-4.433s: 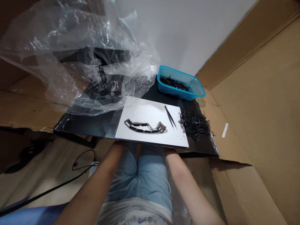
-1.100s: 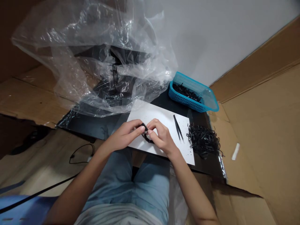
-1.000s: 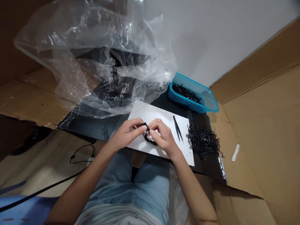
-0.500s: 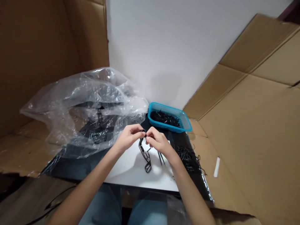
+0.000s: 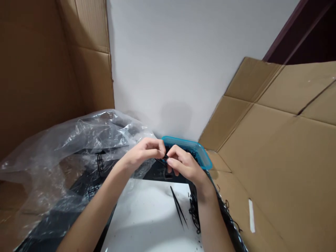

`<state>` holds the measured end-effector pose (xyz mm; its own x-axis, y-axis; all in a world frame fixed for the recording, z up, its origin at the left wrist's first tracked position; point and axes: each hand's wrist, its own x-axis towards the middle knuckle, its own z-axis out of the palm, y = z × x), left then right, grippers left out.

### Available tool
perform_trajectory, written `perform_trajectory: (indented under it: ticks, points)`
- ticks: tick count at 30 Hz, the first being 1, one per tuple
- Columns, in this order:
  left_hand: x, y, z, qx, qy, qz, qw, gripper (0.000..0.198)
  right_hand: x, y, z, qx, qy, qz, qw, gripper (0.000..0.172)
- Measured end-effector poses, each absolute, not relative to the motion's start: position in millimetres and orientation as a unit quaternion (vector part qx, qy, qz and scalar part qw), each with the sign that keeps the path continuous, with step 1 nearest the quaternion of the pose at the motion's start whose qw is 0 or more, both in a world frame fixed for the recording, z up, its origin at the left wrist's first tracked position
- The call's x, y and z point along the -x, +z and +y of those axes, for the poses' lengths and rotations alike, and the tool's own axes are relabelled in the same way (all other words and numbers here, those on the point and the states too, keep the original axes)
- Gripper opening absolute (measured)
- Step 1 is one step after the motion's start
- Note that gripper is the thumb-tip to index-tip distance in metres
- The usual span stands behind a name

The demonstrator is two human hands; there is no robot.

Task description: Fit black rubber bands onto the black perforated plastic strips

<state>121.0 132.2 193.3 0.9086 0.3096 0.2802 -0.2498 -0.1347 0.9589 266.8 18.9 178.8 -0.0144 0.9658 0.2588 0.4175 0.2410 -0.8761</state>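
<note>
My left hand (image 5: 148,150) is closed in a pinch, thumb against fingertips, on a thin black looped piece (image 5: 160,161). My right hand (image 5: 183,162) meets it there, its thumb and forefinger also pinched on the piece. Fingers hide most of it, so its full shape is not visible. Both hands are raised in front of the blue basket (image 5: 206,159), over the far edge of a white sheet (image 5: 147,210). Black tweezers (image 5: 179,207) lie on the sheet below my right hand. Beside my right forearm is a heap of black looped pieces (image 5: 194,213), partly covered by the arm.
A crumpled clear plastic bag (image 5: 78,136) spreads over the left side of the black table (image 5: 157,172). Cardboard walls (image 5: 288,157) stand left and right, with a white wall (image 5: 170,70) behind. A white strip (image 5: 251,215) is on the cardboard at right.
My view has tilted upward. Both hands, still pinching, have moved away from me toward the basket. The dangling looped chain seen before is now mostly hidden behind the hands.
</note>
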Motion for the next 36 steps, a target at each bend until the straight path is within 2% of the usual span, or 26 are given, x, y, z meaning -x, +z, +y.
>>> perform_trajectory:
  ticks: [11,19,36]
  points:
    - [-126.8,194.2,122.1,-0.641,0.156,-0.078,0.747,0.009,-263.7,192.2,0.7,0.518,0.277,-0.676,0.445,0.008]
    - [-137.4,185.8,115.6,-0.545,0.128,-0.071,0.825,0.008,-259.4,191.3,0.0,0.528,0.339,-0.623,0.467,0.005]
    - [-145.0,169.7,110.6,-0.483,0.134,-0.04,0.864,0.013,-254.8,189.5,1.3,0.552,0.337,-0.582,0.493,0.007]
